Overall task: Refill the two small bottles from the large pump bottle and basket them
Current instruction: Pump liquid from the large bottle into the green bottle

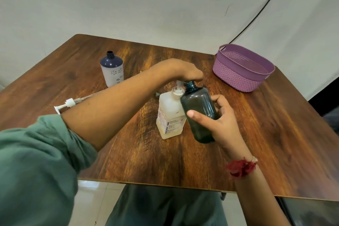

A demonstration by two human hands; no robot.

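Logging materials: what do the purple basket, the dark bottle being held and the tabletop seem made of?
The purple basket: likely moulded plastic, matte; its weave pattern is uniform and the rim smooth. The dark bottle: tinted translucent plastic, glossy with highlights. The tabletop: wood-grain, slight sheen; laminate or veneer, cannot tell.

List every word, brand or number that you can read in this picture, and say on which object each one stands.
"BIOCHEK CHG": printed sideways on the front of the large pump bottle.
Fine print beside it on the same bottle: too small and blurred to read.
Blue and white bottle: only a flower pattern, no text.
Dark bottle and purple basket: no text visible.
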